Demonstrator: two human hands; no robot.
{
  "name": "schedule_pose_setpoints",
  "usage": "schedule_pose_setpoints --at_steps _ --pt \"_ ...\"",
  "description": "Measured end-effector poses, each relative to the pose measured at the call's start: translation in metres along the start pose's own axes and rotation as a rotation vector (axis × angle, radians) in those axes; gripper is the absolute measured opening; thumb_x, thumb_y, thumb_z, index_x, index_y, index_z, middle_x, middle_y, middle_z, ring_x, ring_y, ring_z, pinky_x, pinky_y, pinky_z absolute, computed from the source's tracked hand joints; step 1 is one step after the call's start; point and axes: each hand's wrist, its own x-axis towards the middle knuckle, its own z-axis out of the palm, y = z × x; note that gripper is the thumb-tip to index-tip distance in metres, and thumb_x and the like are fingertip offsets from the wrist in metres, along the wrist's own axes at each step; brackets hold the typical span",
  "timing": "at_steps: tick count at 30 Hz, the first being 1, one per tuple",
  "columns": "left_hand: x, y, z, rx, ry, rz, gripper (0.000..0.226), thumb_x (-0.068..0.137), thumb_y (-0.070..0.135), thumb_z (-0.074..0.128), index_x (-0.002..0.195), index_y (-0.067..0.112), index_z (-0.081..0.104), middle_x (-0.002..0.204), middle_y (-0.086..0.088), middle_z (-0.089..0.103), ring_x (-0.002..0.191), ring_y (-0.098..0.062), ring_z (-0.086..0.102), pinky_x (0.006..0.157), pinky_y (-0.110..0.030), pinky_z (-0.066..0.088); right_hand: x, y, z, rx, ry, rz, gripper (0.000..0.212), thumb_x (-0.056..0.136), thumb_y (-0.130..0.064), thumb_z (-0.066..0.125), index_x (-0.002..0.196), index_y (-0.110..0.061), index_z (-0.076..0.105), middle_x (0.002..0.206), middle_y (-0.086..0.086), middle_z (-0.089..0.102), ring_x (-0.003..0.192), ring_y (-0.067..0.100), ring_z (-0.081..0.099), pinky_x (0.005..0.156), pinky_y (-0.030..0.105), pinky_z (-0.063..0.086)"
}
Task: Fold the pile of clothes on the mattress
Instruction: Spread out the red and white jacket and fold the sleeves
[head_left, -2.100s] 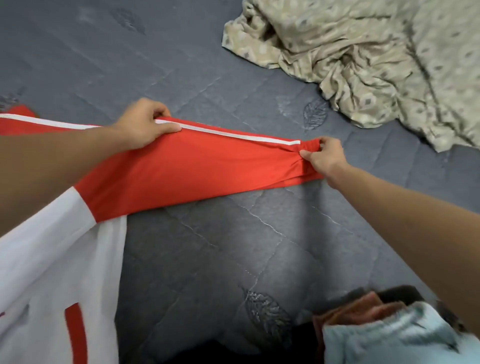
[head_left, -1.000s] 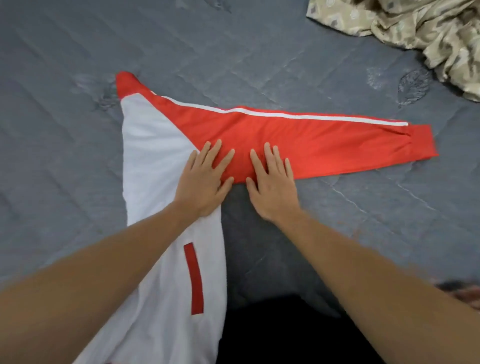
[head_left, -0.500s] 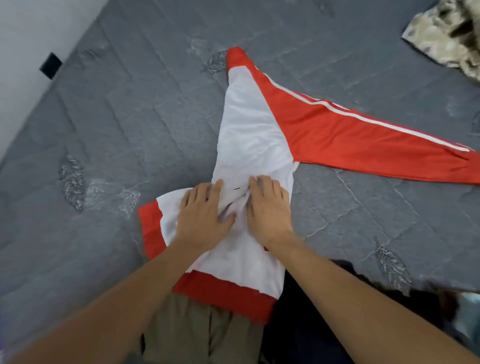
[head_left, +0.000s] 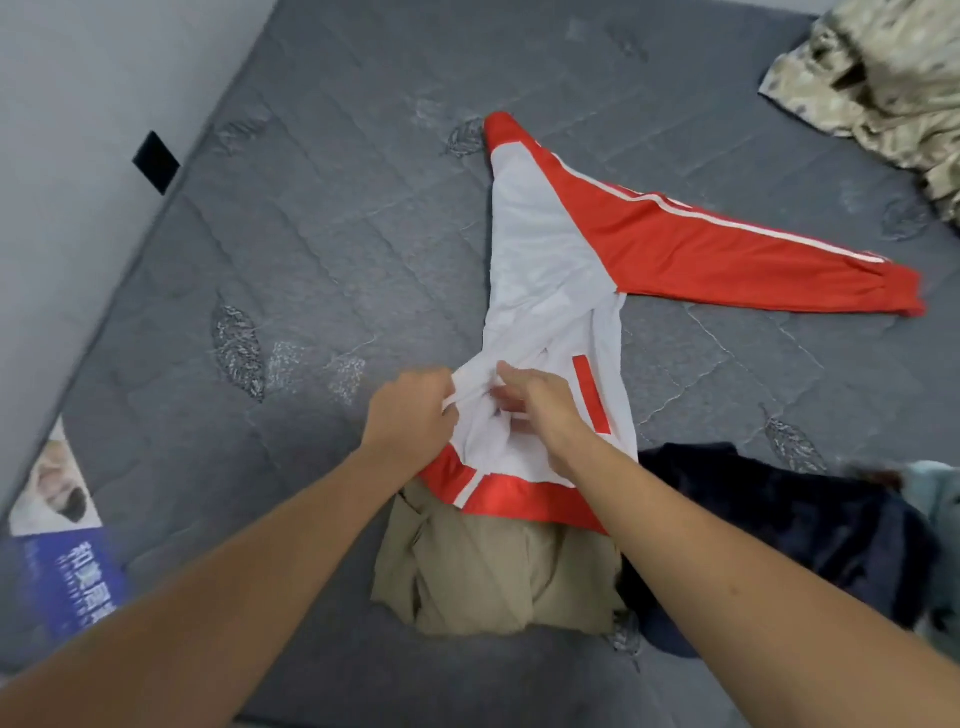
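Observation:
A white and red jacket lies folded lengthwise on the grey mattress, its red sleeve stretched out to the right. My left hand grips bunched white fabric at the jacket's lower left edge. My right hand pinches the white fabric just beside it, above the red hem band. The cloth between both hands is lifted and creased.
Folded khaki trousers lie under the jacket's hem. A dark navy garment and a pale blue one lie at the right. A patterned beige sheet is crumpled at the top right. A blue printed bag sits by the wall at left.
Both hands, which pressed flat on the jacket body half a second ago, now curl and grip the white fabric, bunching it up. The view has shifted slightly.

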Motion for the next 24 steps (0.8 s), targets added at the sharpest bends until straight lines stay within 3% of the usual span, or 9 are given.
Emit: schedule_pose_setpoints --at_steps 4,7,10,13,15,17,20,22,24 --pt "-0.02 0.023 -0.016 -0.153 0.065 0.273 0.012 0.086 0.021 0.071 0.094 0.014 0.065 0.087 0.004 0.061 0.088 -0.028 0.062 0.071 -0.035 0.035 -0.025 -0.014 -0.003 0.003 -0.117 0.162 0.043 0.084 -0.053 0.075 0.099 -0.013 0.077 0.093 0.004 0.078 0.086 0.02 0.071 0.08 0.031 0.053" --pt "-0.037 0.044 -0.014 -0.208 0.15 0.433 0.014 0.086 0.035 0.073 0.087 0.022 0.067 0.089 0.011 0.053 0.092 -0.018 0.053 0.083 -0.04 0.04 -0.041 -0.018 -0.009 0.012 -0.119 0.201 0.011 0.079 -0.013 0.063 0.088 -0.009 0.066 0.07 0.003 0.064 0.071 0.022 0.059 0.062 0.031 0.052" --pt "-0.059 0.048 -0.01 -0.34 0.086 0.405 0.058 0.075 0.068 0.074 0.119 0.032 0.061 0.117 0.014 0.047 0.109 -0.01 0.044 0.093 -0.035 0.035 -0.05 -0.015 -0.027 0.024 0.019 0.208 0.026 0.087 -0.013 0.062 0.113 -0.009 0.061 0.08 0.005 0.059 0.069 0.023 0.057 0.049 0.029 0.049" --pt "-0.076 0.035 0.003 -0.274 -0.095 0.255 0.113 0.056 0.086 0.075 0.15 0.04 0.034 0.139 0.014 0.035 0.129 -0.013 0.038 0.107 -0.044 0.037 -0.057 -0.008 -0.056 -0.28 0.179 0.123 0.03 0.09 -0.009 0.057 0.12 -0.008 0.062 0.112 0.015 0.067 0.099 0.034 0.067 0.076 0.043 0.06" --pt "-0.082 0.028 0.019 -0.172 -0.185 0.178 0.129 0.053 0.089 0.074 0.158 0.038 0.02 0.145 0.008 0.032 0.134 -0.018 0.036 0.113 -0.05 0.036 -0.062 -0.007 -0.075 -0.559 0.267 0.113 0.035 0.091 -0.01 0.057 0.125 -0.003 0.057 0.121 0.018 0.062 0.113 0.039 0.062 0.088 0.042 0.055" --pt "-0.083 0.029 0.034 -0.098 -0.206 0.057 0.126 0.061 0.081 0.077 0.16 0.03 0.016 0.141 -0.001 0.036 0.132 -0.025 0.038 0.113 -0.05 0.037 -0.068 -0.003 -0.086 -0.723 0.292 0.101 0.039 0.093 -0.011 0.057 0.13 -0.002 0.049 0.126 0.02 0.058 0.116 0.042 0.059 0.084 0.039 0.048" --pt "-0.085 0.034 0.049 -0.025 -0.097 0.017 0.091 0.078 0.059 0.078 0.148 0.018 0.036 0.127 -0.008 0.048 0.123 -0.03 0.046 0.108 -0.049 0.041 -0.075 0.01 -0.087 -0.855 0.288 0.041 0.045 0.093 -0.009 0.058 0.133 -0.006 0.039 0.133 0.021 0.05 0.113 0.045 0.059 0.08 0.041 0.045" --pt "-0.091 0.034 0.054 -0.093 -0.052 0.069 0.064 0.088 0.033 0.074 0.142 0.015 0.045 0.121 -0.008 0.057 0.116 -0.03 0.054 0.097 -0.043 0.045 -0.081 0.025 -0.081 -0.953 0.275 -0.119 0.05 0.092 -0.012 0.057 0.138 -0.01 0.036 0.137 0.019 0.04 0.113 0.044 0.054 0.079 0.042 0.046" --pt "-0.099 0.033 0.052 -0.219 -0.036 0.103 0.056 0.092 0.014 0.066 0.144 0.014 0.046 0.114 -0.007 0.064 0.104 -0.026 0.062 0.079 -0.035 0.044 -0.085 0.038 -0.074 -1.113 0.277 -0.341 0.054 0.097 -0.023 0.055 0.146 -0.014 0.037 0.147 0.017 0.034 0.127 0.041 0.042 0.092 0.047 0.047"
